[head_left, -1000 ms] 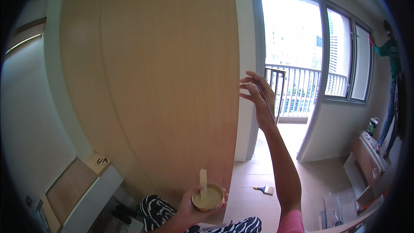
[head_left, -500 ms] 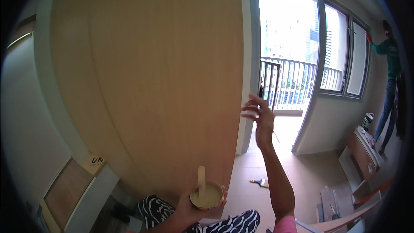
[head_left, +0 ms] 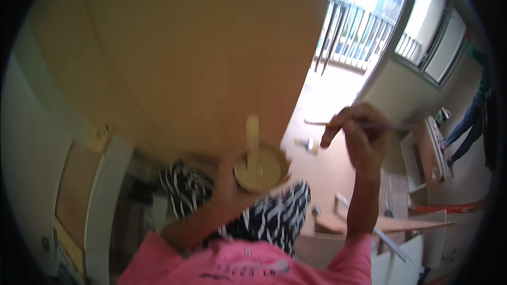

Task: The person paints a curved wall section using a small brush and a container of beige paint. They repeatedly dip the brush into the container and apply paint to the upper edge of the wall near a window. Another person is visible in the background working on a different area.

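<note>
My left hand (head_left: pixel 228 171) holds a round bowl (head_left: pixel 274 182) of creamy tan liquid above my knees. A flat, pale wooden stick (head_left: pixel 253 132) stands in the liquid and leans on the rim. Raised to the right of the bowl, my right hand (head_left: pixel 362 132) pinches a thin stick-like tool (head_left: pixel 316 122) between thumb and fingers. Its slightly curved tip points left, and it may be a fine brush; blur hides the detail. A tall wood-grain panel (head_left: pixel 200 58) rises in front of me.
A flat paintbrush (head_left: pixel 307 145) lies on the floor beyond the bowl. Boards (head_left: pixel 380 225) lie at the lower right. A person (head_left: pixel 467 121) stands on a low bench (head_left: pixel 430 148) by the window. A doorway to a railed balcony (head_left: pixel 348 37) is ahead right; a low cabinet (head_left: pixel 79 184) is left.
My view has tipped downward. My right hand has come back from beside the panel's edge, and the thin tool now shows in its fingers. My left hand still holds the bowl.
</note>
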The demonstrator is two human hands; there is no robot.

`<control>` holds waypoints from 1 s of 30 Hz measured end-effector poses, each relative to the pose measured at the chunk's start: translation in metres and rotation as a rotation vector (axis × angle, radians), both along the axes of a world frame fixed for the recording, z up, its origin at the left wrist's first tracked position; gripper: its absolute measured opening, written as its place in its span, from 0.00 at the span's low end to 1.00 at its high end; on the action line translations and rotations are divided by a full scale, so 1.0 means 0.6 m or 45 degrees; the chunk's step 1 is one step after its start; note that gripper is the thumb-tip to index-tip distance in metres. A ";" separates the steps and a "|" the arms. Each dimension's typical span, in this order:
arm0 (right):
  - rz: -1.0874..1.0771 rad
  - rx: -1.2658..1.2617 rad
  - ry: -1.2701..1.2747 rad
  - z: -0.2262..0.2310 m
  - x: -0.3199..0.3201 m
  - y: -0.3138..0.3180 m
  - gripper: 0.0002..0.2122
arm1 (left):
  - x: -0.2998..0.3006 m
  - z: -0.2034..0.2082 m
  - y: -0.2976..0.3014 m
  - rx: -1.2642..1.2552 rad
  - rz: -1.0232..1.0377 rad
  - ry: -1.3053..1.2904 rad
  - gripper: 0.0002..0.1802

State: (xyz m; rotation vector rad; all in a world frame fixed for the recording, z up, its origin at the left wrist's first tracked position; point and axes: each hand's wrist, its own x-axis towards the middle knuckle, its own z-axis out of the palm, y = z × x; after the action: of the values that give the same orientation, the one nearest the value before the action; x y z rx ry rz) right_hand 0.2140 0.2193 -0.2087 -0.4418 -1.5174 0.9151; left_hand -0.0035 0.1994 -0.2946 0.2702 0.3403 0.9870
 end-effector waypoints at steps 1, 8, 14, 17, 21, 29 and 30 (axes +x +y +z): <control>0.063 -0.045 -0.046 -0.010 -0.008 -0.008 0.05 | 0.000 0.003 -0.009 -0.029 0.038 0.020 0.29; 0.032 -0.044 -0.602 -0.057 -0.040 -0.025 0.06 | -0.005 -0.029 -0.029 -0.024 0.085 0.081 0.22; 0.000 0.150 -0.878 -0.077 -0.046 -0.022 0.07 | -0.005 -0.030 -0.033 -0.065 0.126 0.025 0.19; -0.050 0.170 -0.869 -0.087 -0.046 -0.014 0.06 | -0.002 -0.031 -0.030 -0.041 0.120 0.061 0.19; -0.081 0.179 -0.863 -0.097 -0.046 -0.009 0.05 | -0.003 -0.033 -0.029 -0.021 0.119 0.101 0.20; -0.136 0.180 -0.875 -0.104 -0.050 -0.007 0.06 | -0.005 -0.034 -0.023 -0.049 0.119 -0.034 0.18; -0.136 0.181 -0.873 -0.105 -0.051 -0.007 0.06 | -0.004 -0.036 -0.023 -0.058 0.117 -0.039 0.18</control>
State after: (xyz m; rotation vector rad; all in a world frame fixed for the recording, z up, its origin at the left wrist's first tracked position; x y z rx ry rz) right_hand 0.1836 0.2150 -0.2716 -0.7747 -2.1376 0.5853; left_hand -0.0061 0.1856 -0.3160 0.1991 0.3497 1.0710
